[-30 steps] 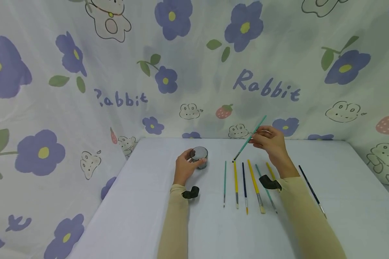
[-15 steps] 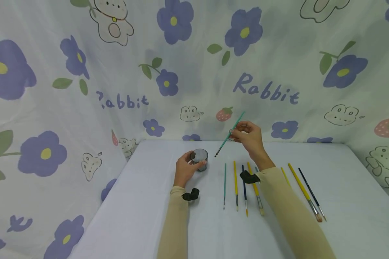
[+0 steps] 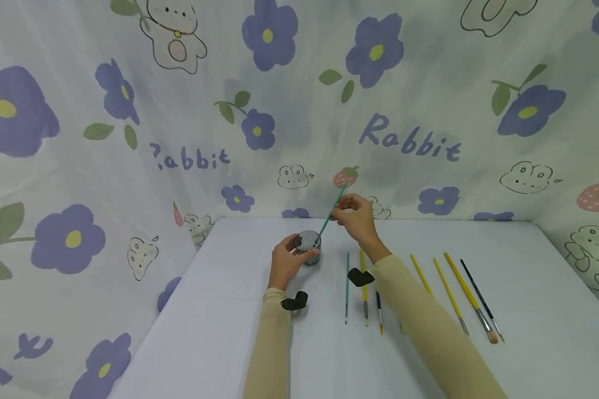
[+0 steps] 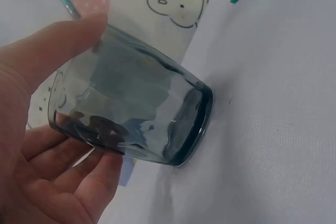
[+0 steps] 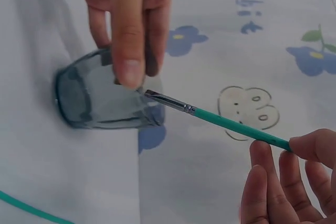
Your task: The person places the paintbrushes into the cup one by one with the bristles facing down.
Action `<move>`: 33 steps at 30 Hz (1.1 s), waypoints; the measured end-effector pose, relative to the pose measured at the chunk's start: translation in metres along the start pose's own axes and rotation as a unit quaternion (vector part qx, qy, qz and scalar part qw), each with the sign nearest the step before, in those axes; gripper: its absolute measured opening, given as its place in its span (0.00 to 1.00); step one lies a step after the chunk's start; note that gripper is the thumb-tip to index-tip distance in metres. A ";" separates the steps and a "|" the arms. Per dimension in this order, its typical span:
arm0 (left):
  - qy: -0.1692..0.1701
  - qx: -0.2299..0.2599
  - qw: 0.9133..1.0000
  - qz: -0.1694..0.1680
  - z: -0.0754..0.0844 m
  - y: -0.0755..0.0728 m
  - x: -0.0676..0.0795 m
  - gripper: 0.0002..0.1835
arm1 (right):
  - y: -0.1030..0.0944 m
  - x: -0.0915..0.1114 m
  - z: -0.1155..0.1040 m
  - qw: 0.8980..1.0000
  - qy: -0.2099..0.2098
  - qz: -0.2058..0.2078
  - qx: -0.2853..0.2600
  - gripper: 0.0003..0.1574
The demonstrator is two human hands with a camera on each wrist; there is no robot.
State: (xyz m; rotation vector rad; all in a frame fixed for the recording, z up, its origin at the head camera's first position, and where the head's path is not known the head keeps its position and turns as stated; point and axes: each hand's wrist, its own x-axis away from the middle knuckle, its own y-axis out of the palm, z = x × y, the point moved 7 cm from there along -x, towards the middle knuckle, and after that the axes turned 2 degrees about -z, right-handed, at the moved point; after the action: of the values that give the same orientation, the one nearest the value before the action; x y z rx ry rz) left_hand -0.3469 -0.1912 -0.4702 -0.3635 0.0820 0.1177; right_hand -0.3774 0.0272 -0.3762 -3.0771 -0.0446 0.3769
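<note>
My left hand (image 3: 285,263) holds a grey-tinted clear glass (image 4: 142,98) on the table, thumb on the near side and fingers around the far side. In my right hand (image 3: 358,221) a teal paintbrush (image 5: 231,123) is pinched between thumb and fingertips near its handle. It slants with the bristles down and left, at the rim of the glass; whether the tip is inside cannot be told. In the head view another teal paintbrush (image 3: 348,288) lies on the table just right of the glass.
More paintbrushes lie on the white table (image 3: 219,310): a yellow one (image 3: 365,306), a dark blue one (image 3: 379,305), and several to the right, including a wide yellow one (image 3: 463,277) and a black one (image 3: 479,292). My right sleeve (image 3: 419,316) covers some. A patterned curtain (image 3: 299,111) hangs behind.
My right hand has carried the teal paintbrush leftward from above the row of brushes to the glass's mouth, and the brush stands steeper. My left hand and the glass have stayed put.
</note>
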 end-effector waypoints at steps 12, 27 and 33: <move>0.005 -0.001 1.000 0.001 -0.001 0.001 0.000 0.46 | 0.017 0.003 0.023 0.999 0.006 -0.011 0.037 0.14; 0.016 0.002 1.000 0.000 0.000 0.001 0.001 0.44 | 0.024 0.008 0.033 0.997 0.019 -0.032 0.073 0.10; 0.016 -0.002 1.000 0.001 0.000 0.000 0.000 0.44 | 0.018 0.008 0.029 0.997 0.013 -0.034 0.074 0.11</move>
State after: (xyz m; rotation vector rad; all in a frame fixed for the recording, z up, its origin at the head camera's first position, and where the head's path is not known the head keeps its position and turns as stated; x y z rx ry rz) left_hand -0.3471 -0.1911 -0.4701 -0.3688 0.1131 0.1145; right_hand -0.3763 0.0108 -0.4070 -2.9240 -0.1153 0.3218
